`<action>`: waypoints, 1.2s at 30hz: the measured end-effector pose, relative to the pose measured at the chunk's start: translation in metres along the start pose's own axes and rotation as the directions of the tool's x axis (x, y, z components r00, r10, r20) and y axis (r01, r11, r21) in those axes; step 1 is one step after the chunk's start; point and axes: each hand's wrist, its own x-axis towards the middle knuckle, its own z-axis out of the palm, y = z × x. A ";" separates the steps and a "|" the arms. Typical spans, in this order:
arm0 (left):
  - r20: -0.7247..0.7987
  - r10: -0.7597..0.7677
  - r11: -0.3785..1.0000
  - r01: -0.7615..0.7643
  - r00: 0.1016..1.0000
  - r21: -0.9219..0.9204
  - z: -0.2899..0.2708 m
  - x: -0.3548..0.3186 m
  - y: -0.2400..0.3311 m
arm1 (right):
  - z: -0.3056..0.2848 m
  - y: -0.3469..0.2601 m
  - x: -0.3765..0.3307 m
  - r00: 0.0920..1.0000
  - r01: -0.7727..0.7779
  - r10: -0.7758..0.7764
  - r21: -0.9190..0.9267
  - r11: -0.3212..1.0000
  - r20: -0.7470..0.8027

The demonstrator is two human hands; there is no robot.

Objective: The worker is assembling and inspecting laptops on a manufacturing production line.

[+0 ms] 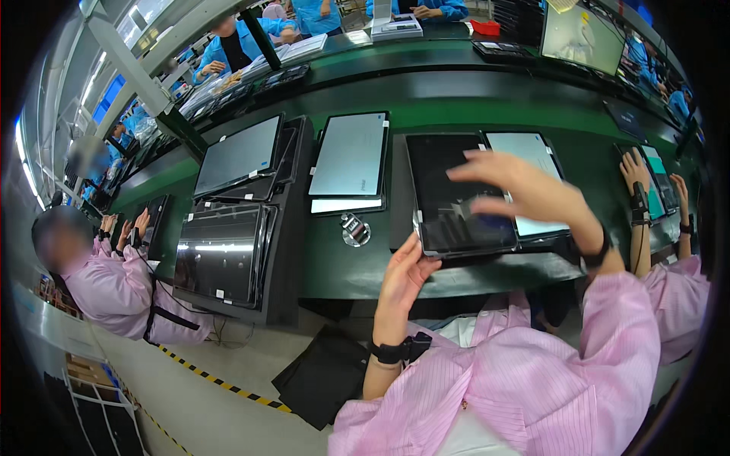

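A dark-screened tablet [449,175] lies in front of me on a black pad, its glossy face up. My left hand [407,277] pinches its near left corner between thumb and fingers. Over the right half of the screen hovers my right hand [525,186], slightly blurred, fingers apart and nothing in them. Partly behind my right hand and wrist is a silver-backed tablet [526,144]. Left of the pad, two silver tablets [350,156] are stacked. A small round metallic object [355,230] sits just in front of that stack.
Further left, a black foam tray [285,251] holds several tablets [220,251]. Co-workers in pink sit on both sides [125,281]. A shelf edge [426,64] runs along the back, with a monitor [582,38] and a red box [487,28]. Black sheets [323,376] are below the bench.
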 end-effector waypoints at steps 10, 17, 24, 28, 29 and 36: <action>0.055 0.252 0.809 -0.241 0.966 0.537 0.145 0.026 -0.026 | 0.044 -0.041 -0.071 0.725 -0.059 0.363 0.472 0.879 -0.585; 0.265 0.454 0.523 -0.495 0.851 0.694 0.181 0.051 -0.081 | 0.039 -0.033 -0.070 0.354 0.025 0.625 0.675 0.737 -0.696; 0.310 0.504 0.375 -0.527 0.806 0.763 0.187 0.058 -0.099 | 0.028 -0.016 -0.072 0.279 0.095 0.622 0.666 0.740 -0.731; 0.444 0.544 0.172 -0.613 0.712 0.771 0.182 0.069 -0.101 | 0.026 -0.010 -0.066 0.244 0.088 0.648 0.682 0.726 -0.721; 0.427 0.536 0.200 -0.601 0.728 0.774 0.183 0.069 -0.101 | 0.026 -0.011 -0.065 0.234 0.064 0.659 0.688 0.723 -0.714; 0.414 0.506 0.238 -0.584 0.757 0.776 0.185 0.073 -0.098 | 0.024 -0.004 -0.060 0.219 0.036 0.654 0.676 0.736 -0.724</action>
